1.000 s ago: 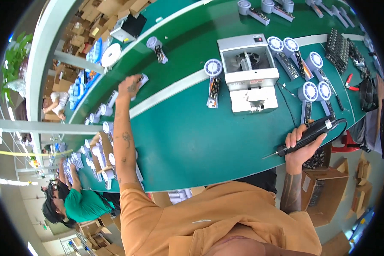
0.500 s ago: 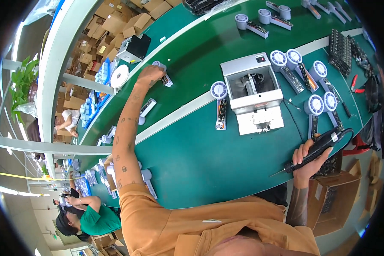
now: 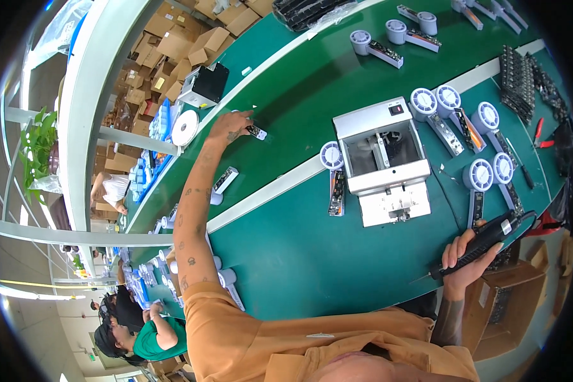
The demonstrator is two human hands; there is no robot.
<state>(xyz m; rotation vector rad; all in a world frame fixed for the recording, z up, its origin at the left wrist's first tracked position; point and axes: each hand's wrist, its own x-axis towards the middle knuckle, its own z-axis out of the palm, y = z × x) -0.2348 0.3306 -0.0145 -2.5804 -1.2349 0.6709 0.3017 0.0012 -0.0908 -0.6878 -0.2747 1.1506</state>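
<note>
My left hand [image 3: 231, 127] reaches to the far left, its fingers closed over the round head of a partly hidden handheld fan. The handle of this handheld fan [image 3: 256, 132], with its circuit board exposed, sticks out beyond my fingers onto the green belt. At the near right, my right hand [image 3: 463, 263] is wrapped round a black electric screwdriver [image 3: 479, 249], its thin bit pointing left over the bench's front edge. Just beyond that hand lie several open-handled fans [image 3: 477, 175]. A silver screw feeder [image 3: 387, 167] stands mid-bench, with one fan [image 3: 331, 155] at its left.
A pale rail [image 3: 270, 191] divides the bench from the green belt [image 3: 299, 95], which carries more fans [image 3: 406, 32]. Red-handled pliers [image 3: 540, 135] and a stack of black parts [image 3: 516, 83] lie at the right. A cardboard box [image 3: 506, 309] stands below the bench. Co-workers sit at the left.
The whole view has shifted slightly, so the bench appears lower. My left hand now covers the fan's head more fully; my right hand still grips the screwdriver.
</note>
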